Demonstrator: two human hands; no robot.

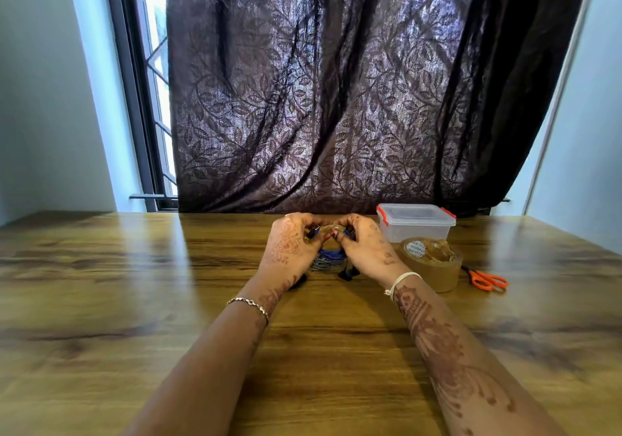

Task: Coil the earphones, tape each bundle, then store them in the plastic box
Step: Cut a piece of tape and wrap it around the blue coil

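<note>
My left hand (292, 239) and my right hand (365, 243) meet above the table's far middle, fingers curled, both pinching a coiled blue earphone bundle (329, 252) with a strip of brown tape between the fingertips. Under them lies a grey earphone coil (319, 264), and black earphone parts (346, 275) poke out below my right hand. The clear plastic box (416, 221) with red latches stands closed to the right, at the table's far edge. A brown tape roll (432, 264) sits in front of it.
Orange-handled scissors (488, 280) lie right of the tape roll. The wooden table (134, 284) stretches wide to the left and toward me. A dark patterned curtain (336, 98) hangs behind the table's far edge.
</note>
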